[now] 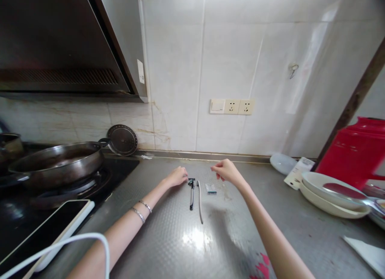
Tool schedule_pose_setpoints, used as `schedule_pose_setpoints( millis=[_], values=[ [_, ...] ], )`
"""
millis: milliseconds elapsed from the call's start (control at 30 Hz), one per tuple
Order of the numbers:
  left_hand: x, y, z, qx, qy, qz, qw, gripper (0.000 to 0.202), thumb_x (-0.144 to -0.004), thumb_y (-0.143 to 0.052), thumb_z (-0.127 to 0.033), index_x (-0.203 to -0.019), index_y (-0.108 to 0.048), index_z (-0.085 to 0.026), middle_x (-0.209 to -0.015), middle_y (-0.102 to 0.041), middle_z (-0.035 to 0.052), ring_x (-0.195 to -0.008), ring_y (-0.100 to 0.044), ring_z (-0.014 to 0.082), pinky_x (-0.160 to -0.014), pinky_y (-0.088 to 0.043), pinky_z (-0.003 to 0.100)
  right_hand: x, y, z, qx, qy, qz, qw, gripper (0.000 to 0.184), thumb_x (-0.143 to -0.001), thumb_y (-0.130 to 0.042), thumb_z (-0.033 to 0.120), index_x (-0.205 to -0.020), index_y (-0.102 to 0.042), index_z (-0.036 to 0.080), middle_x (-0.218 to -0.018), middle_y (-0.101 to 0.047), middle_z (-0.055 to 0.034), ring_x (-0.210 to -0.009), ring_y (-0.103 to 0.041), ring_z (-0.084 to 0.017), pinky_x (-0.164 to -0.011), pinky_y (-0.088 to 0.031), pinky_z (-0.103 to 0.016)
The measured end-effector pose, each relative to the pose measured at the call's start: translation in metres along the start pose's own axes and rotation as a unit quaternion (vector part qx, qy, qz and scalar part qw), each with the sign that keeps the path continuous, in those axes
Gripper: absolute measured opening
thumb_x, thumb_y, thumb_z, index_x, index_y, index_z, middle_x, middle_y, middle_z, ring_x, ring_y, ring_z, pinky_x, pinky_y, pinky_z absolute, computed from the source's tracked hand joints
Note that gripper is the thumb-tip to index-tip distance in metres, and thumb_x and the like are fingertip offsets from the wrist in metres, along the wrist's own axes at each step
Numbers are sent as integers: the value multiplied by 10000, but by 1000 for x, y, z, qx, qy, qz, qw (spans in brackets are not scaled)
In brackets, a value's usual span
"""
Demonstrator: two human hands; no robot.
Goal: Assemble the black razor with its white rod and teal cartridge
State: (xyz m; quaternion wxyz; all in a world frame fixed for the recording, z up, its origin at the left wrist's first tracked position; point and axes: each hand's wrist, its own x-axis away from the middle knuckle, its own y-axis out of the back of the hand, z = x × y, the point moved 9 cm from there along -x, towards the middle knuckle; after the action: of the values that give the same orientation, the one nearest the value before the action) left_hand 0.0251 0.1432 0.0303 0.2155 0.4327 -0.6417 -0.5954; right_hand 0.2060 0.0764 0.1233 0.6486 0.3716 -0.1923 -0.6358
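My left hand (178, 176) rests low over the counter with its fingers curled together, right beside the head of a black razor (191, 196). Whether its fingertips touch the razor or hold anything, I cannot tell. To the razor's right lies a pale toothbrush (200, 206), its head toward the wall. Beyond that is a small clear packet (211, 189) with a dark blue-green strip along its near edge. My right hand (226, 171) hovers above and to the right of the packet. Its thumb and fingers are pinched; anything between them is too small to make out.
At left, a steel pan (60, 160) sits on the black stove, with a phone (51, 239) and white cable (105, 247) in front. On the right are white plates (333, 204), a red jug (351, 150) and a white card (299, 173). Wall sockets (239, 106) face me.
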Motion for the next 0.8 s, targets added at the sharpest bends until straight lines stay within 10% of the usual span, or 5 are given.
schedule_pose_setpoints(
  millis=[800],
  values=[
    [-1, -11, -17, -42, -55, 3, 998, 244, -825, -467, -178, -706, -676, -134, -793, -604, 102, -832, -514, 190, -768, -384, 295, 3, 3, 5, -14, 5, -7, 1000, 337, -703, -490, 266, -386, -515, 155, -329, -506, 0, -315, -445, -74, -402, -342, -161]
  ],
)
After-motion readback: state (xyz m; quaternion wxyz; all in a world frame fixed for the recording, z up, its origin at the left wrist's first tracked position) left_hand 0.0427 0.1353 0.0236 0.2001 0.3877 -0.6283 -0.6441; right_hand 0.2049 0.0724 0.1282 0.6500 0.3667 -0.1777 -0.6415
